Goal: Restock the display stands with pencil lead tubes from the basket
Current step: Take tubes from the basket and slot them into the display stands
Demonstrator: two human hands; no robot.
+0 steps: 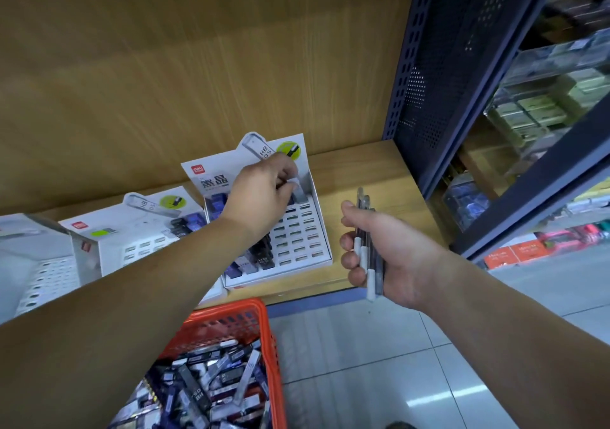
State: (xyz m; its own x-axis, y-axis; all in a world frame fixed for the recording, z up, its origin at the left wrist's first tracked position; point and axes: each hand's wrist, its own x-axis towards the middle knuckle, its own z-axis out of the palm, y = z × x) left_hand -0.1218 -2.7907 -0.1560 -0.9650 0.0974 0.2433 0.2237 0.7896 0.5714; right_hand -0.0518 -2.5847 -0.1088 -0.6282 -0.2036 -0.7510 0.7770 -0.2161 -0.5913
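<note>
The left hand [260, 194] reaches across the middle display stand [325, 247] and pinches 1 pencil lead tube [299, 191] between thumb and fingertips, right at the stand's far right corner. That tube stands nearly upright, with its lower end at the back row of slots; whether it has entered a slot cannot be told, since the fingers hide the spot. The right hand [396, 257] hovers just beside the stand's right wall, over the edge of the wooden shelf [363, 168], fingers curled round a bundle of tubes [369, 260] whose long axis runs away from the person, white caps at the near end. The stand's right half shows rows of empty slots, which lie between the 2 hands, so the right hand's bundle is nearer to them than the basket [269, 326] below, and the left hand is likely the one to take each next tube and turn it upright. The basket sits low in front, heaped with loose tubes [198, 392]. A second stand [132, 234] stands to the left.
</note>
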